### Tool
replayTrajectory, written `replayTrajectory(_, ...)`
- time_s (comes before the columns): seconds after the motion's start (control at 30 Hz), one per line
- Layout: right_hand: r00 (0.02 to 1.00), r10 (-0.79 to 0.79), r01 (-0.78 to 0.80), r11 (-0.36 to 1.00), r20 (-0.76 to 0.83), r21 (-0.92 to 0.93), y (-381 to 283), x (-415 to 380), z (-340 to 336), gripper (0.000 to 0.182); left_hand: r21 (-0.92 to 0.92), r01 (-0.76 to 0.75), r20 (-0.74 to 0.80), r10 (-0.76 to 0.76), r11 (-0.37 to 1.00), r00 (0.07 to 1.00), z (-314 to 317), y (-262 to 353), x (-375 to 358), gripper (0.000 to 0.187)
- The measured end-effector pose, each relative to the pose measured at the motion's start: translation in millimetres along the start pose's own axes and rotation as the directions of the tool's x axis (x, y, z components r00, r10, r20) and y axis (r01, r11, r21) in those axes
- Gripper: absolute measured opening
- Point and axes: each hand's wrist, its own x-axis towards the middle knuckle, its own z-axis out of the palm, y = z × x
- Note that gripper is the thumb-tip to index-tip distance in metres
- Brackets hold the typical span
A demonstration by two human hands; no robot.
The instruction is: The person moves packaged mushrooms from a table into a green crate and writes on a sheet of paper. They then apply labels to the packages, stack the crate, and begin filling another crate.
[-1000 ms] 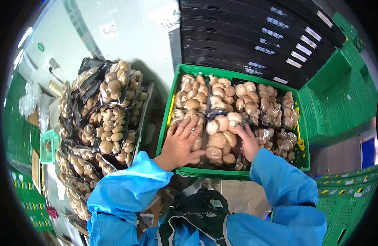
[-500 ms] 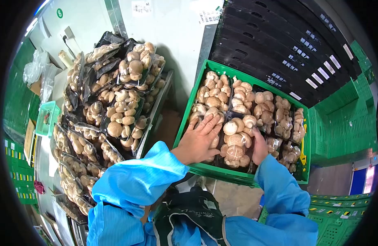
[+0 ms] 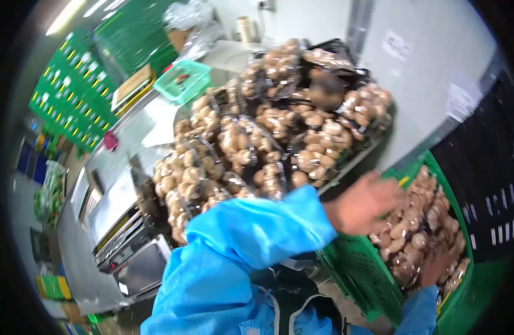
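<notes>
My left hand [image 3: 368,204], blurred by motion, is over the near-left rim of a green crate [image 3: 374,276], its fingers loosely stretched out and nothing seen in them. Inside the crate lie film-wrapped packs of brown mushrooms [image 3: 416,243]. My right hand [image 3: 434,263] rests low over these packs, close to the crate's right side; its fingers are too smeared to read. Left of the crate, a large heap of wrapped mushroom packs [image 3: 234,139] in black trays covers the table.
A light green basket [image 3: 184,84] stands behind the heap. A metal machine [image 3: 140,262] is at the table's near side. Black crates [image 3: 497,167] are stacked at the right, green crates [image 3: 73,92] at the far left. A pale wall [image 3: 424,67] stands behind.
The view has swung left toward the heap. My left hand has lifted off the packs toward the crate's left rim. My right hand stays at the crate.
</notes>
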Motion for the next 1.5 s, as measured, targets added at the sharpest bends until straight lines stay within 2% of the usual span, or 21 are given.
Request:
replayTrajectory(0.1, 0.95, -0.155, 0.248, 0.903, -0.272, 0.352, -55.1, 30.4, -23.2, 0.046, 0.179, 0.415, -0.175, -0.386, 0.892, 0.906, -93.9, -68.9, -69.3, 0.049)
replayTrajectory(0.13, 0.986, 0.139, 0.005, 0.538, -0.095, 0.843, -178.4, 13.0, -74.9, 0.044, 0.244, 0.546, -0.308, -0.47, 0.801, 0.827, -130.4, -68.2, -91.1, 0.041)
replayTrajectory(0.17, 0.941, -0.33, 0.077, 0.435, 0.08, 0.897, -176.0, 35.9, -69.6, 0.041, 0.375, 0.555, -0.473, -0.362, 0.742, 0.803, -159.2, -89.5, -128.7, 0.042)
replayTrajectory(0.23, 0.691, -0.673, -0.271, 0.096, 0.263, 0.958, -271.7, 36.2, -72.1, 0.039, 0.159, 0.862, -0.671, -0.587, 0.482, 0.452, -212.1, -114.7, -209.4, 0.046)
replayTrajectory(0.33, 0.45, -0.859, -0.467, 0.006, 0.244, 0.884, -415.4, 25.1, -22.7, 0.045, -0.2, 0.98, -0.602, -0.791, 0.018, -0.109, -255.1, -148.4, -358.2, 0.052)
replayTrajectory(0.4, 0.351, -0.906, -0.28, 0.139, 0.236, 0.95, -513.6, 15.0, -20.0, 0.04, 0.138, 0.99, -0.419, -0.908, -0.035, 0.026, -246.6, -158.4, -450.7, 0.047)
replayTrajectory(0.43, 0.404, -0.845, -0.083, 0.347, 0.35, 0.934, -564.8, 3.4, -3.2, 0.051, 0.184, 0.957, -0.336, -0.9, 0.224, 0.276, -242.2, -126.8, -414.8, 0.044)
replayTrajectory(0.47, 0.307, -0.863, -0.117, 0.385, 0.402, 0.915, -588.3, -0.2, -12.1, 0.065, -0.376, 0.926, -0.27, -0.953, -0.028, -0.139, -235.7, -131.3, -408.2, 0.042)
replayTrajectory(0.57, 0.457, -0.877, 0.192, 0.263, 0.152, 0.945, -639.4, -39.0, 7.1, 0.065, -0.767, 0.638, -0.235, -0.953, 0.061, -0.191, -229.9, -151.0, -461.5, 0.049)
replayTrajectory(0.63, 0.616, -0.779, -0.006, 0.145, 0.118, 0.989, -637.9, -51.4, 21.9, 0.055, -0.633, 0.765, -0.306, -0.947, 0.123, -0.102, -240.3, -95.8, -392.4, 0.055)
replayTrajectory(0.87, 0.715, -0.698, -0.27, -0.328, -0.039, 0.905, -417.3, 15.7, -42.8, 0.058, -0.334, 0.606, -0.404, -0.69, 0.722, 0.6, -234.6, -23.0, -188.7, 0.054)
replayTrajectory(0.97, 0.834, -0.511, -0.49, -0.51, 0.209, 0.708, -236.9, 9.8, -69.1, 0.046, 0.416, 0.67, -0.26, -0.626, 0.615, 0.736, -211.2, -66.7, -199.3, 0.058)
replayTrajectory(1.0, 0.897, -0.401, -0.417, -0.619, 0.189, 0.666, -178.7, -0.1, -77.2, 0.044, 0.584, 0.693, -0.252, -0.718, 0.421, 0.649, -204.0, -85.8, -225.9, 0.063)
replayTrajectory(1.03, 0.946, -0.192, -0.317, -0.369, 0.262, 0.874, -110.2, -13.7, -83.8, 0.043, 0.695, 0.697, -0.241, -0.856, 0.176, 0.457, -195.7, -90.0, -242.0, 0.067)
replayTrajectory(1.07, 0.999, -0.017, 0.05, 0.151, -0.048, 0.987, -56.8, -37.6, -81.3, 0.044, 0.641, 0.756, -0.151, -0.944, 0.132, 0.293, -196.2, -105.7, -277.0, 0.066)
replayTrajectory(1.1, 0.937, 0.18, -0.183, -0.478, 0.299, 0.859, -18.9, -53.4, -84.6, 0.045, 0.669, 0.724, -0.078, -0.953, 0.167, 0.291, -194.0, -135.0, -324.7, 0.064)
replayTrajectory(1.23, 0.806, 0.426, -0.181, -0.484, 0.411, 0.856, 88.3, -100.9, -12.6, 0.043, 0.907, 0.377, -0.128, -0.729, 0.188, 0.672, -201.8, -108.5, -367.6, 0.053)
replayTrajectory(1.3, 0.766, 0.358, -0.346, -0.472, 0.535, 0.811, 97.2, -104.3, 3.9, 0.039, 0.939, 0.336, -0.141, -0.805, 0.076, 0.576, -210.2, -99.3, -373.0, 0.046)
replayTrajectory(1.37, 0.707, 0.306, -0.517, -0.392, 0.638, 0.761, 91.4, -99.7, 6.4, 0.037, 0.882, 0.208, 0.157, -0.68, 0.422, 0.716, -219.4, -82.9, -350.6, 0.044)
replayTrajectory(1.47, 0.695, 0.276, -0.62, -0.236, 0.664, 0.748, 101.6, -101.0, 5.4, 0.038, 0.958, 0.244, 0.003, -0.855, 0.151, 0.518, -190.4, -34.2, -307.5, 0.039)
replayTrajectory(1.5, 0.719, 0.259, -0.638, -0.12, 0.645, 0.76, 108.0, -99.5, 7.3, 0.04, 0.836, 0.498, -0.038, -0.882, 0.23, 0.47, -183.7, -40.1, -313.2, 0.042)
